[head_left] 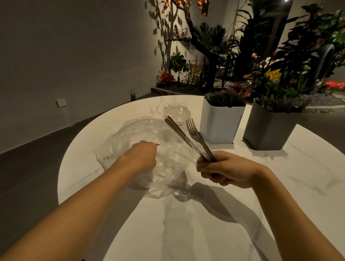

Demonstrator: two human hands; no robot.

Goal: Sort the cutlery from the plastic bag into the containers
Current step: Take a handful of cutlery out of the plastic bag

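A crumpled clear plastic bag (138, 146) lies on the round white table (212, 223). My left hand (141, 156) is curled down into the bag, gripping its plastic; what its fingers hold inside is hidden. My right hand (227, 170) grips a bundle of cutlery by the handles: a metal fork (194, 129) and dark chopsticks (174, 128) point up and away, with clear plastic pieces among them. Behind stand a white container (220, 125) and a grey container (268, 132), both holding dark cutlery. A small clear container (176, 112) sits further back.
The table's left edge curves close to the bag, with dark floor beyond it. Plants and flowers fill the background behind the containers. A wall with a socket stands at the left.
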